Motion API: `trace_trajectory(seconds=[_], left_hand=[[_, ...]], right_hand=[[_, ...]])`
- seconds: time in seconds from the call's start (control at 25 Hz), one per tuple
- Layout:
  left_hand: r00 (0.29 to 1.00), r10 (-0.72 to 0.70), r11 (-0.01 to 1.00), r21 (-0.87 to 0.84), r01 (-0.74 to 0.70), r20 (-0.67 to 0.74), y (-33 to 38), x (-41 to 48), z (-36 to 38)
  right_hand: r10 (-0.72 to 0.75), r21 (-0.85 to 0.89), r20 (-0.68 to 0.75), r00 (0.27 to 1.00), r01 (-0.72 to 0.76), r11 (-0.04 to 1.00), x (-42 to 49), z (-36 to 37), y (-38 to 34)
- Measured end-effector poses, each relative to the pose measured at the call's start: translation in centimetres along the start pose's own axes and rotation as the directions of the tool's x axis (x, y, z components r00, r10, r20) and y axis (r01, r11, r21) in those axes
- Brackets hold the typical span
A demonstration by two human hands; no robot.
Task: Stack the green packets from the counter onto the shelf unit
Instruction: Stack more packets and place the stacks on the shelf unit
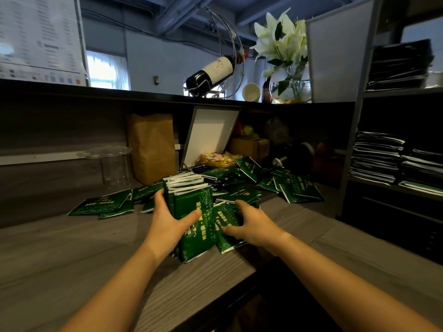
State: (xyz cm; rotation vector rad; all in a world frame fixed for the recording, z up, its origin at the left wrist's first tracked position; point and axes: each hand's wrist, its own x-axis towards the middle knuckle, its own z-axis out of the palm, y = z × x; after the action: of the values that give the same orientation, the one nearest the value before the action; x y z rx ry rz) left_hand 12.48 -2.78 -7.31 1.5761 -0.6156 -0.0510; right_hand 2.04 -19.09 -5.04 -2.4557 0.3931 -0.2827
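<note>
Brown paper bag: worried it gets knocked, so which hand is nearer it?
Left. The left hand grips the upright packet bundle in front of the bag; the right hand grips loose packets farther right.

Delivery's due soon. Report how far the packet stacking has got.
Done: piles that look like packets already sit on the shelf unit at the right. In hand: the left hand grips an upright bundle of green packets on the counter, and the right hand clutches leaning packets beside it. Left: many loose packets lie scattered across the counter behind.
</note>
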Motion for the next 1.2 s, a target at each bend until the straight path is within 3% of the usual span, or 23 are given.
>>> trace_trajectory(seconds=[0.12, 0.36, 0.52, 0.6, 0.76, 0.96, 1.2], left_hand=[[1.000, 0.000, 1.000, -0.003, 0.000, 0.004, 0.0, 0.0, 0.0], [1.000, -0.009, 1.000, -0.011, 0.009, 0.019, 0.1, 0.2, -0.3], [0.999, 0.006, 1.000, 0.006, -0.006, 0.032, 0.5, 0.0, -0.4], [0.999, 0.017, 1.000, 0.016, -0.018, 0.040, 0.6, -0.2, -0.5], [0.999, 0.008, 0.998, -0.056, -0.005, 0.053, 1.0, -1.0, -0.2], [0.999, 0.006, 0.999, -0.044, -0.008, -0.037, 0.9, -1.0, 0.0], [0.998, 0.007, 1.000, 0.015, -0.007, -0.057, 0.4, -0.5, 0.1]], right_hand=[[0.087, 0.015, -0.040, 0.995, -0.087, 0.996, 0.6, -0.3, -0.5], [0.152, 0.253, -0.048, 0.987, -0.135, 0.958, 1.7, -1.9, 0.0], [0.056, 0.619, -0.129, 0.990, 0.036, 0.785, 0.6, -3.7, 0.2], [-0.049, 0.728, -0.088, 0.995, 0.098, 0.678, -0.4, -4.0, 0.2], [-0.223, 0.596, 0.031, 0.974, 0.161, 0.787, -0.9, -1.5, -0.4], [-0.282, 0.435, -0.202, 0.938, 0.344, 0.832, -0.3, 2.5, -1.8], [-0.222, 0.473, -0.215, 0.951, 0.300, 0.828, -0.3, 3.3, -1.9]])
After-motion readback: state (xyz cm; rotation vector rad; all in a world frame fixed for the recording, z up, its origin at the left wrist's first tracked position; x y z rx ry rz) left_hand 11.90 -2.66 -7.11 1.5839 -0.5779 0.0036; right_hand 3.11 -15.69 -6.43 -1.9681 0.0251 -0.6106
